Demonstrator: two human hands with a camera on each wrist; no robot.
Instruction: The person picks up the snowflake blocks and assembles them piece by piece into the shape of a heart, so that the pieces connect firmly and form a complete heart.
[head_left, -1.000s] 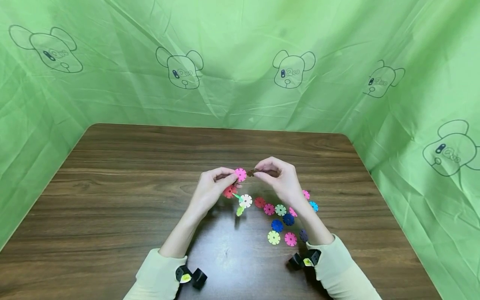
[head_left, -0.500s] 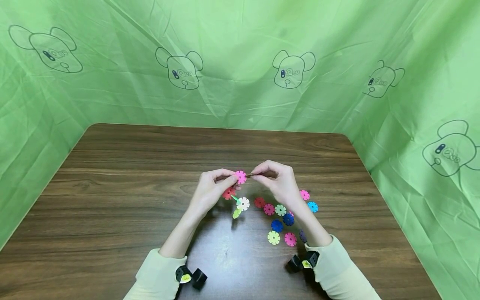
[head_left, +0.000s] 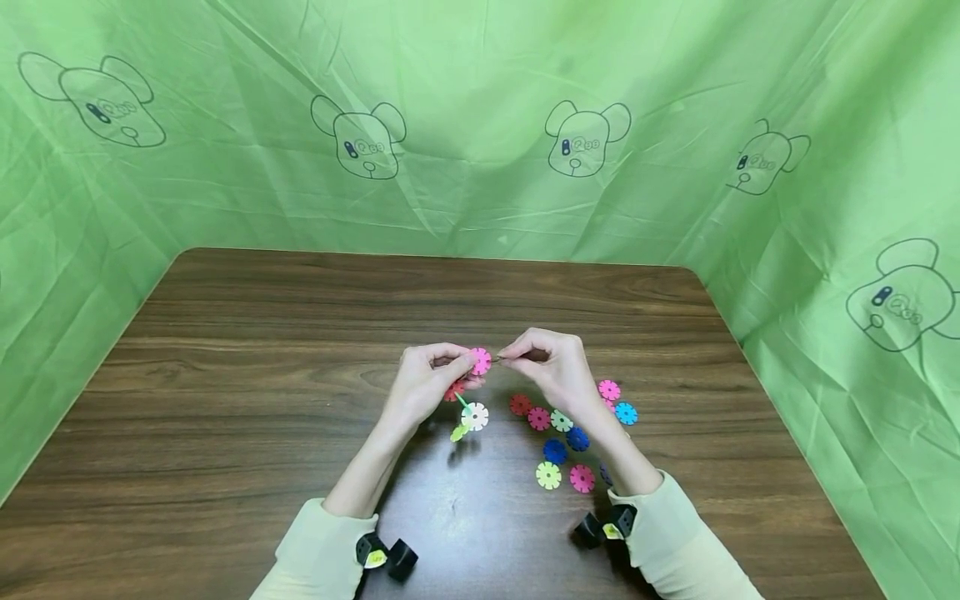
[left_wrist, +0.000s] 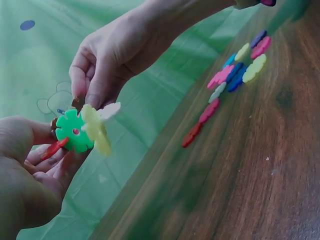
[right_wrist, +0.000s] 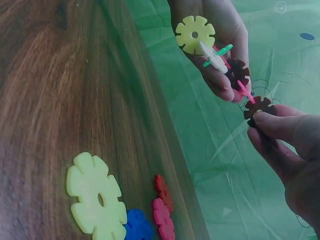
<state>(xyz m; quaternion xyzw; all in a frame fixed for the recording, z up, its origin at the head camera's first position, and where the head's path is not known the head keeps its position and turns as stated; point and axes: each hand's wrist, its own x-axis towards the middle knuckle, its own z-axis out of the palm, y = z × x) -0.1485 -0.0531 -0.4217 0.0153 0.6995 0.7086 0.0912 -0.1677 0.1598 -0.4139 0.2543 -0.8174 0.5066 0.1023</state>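
My left hand [head_left: 431,382] grips a joined chain of notched plastic discs above the table. A pink disc [head_left: 481,361] sticks out past its thumb, while a red disc [head_left: 453,391], a green disc [left_wrist: 75,131], a white disc [head_left: 475,417] and a yellow disc [right_wrist: 195,35] hang below. Another brown disc [right_wrist: 239,74] shows within the chain in the right wrist view. Between thumb and forefinger my right hand [head_left: 553,367] pinches a brown disc [right_wrist: 259,111], its edge meeting the pink disc's edge.
Loose discs lie on the wooden table [head_left: 262,375] below the right forearm: pink [head_left: 582,478], yellow [head_left: 548,476], blue [head_left: 555,452], red [head_left: 521,405], light blue [head_left: 626,413] and several others. A green curtain [head_left: 480,200] surrounds the table's back and sides.
The right hand has come left and down, bringing the brown disc from beside the pink disc to its edge. Both hands have lowered slightly; the hanging discs have swung left.
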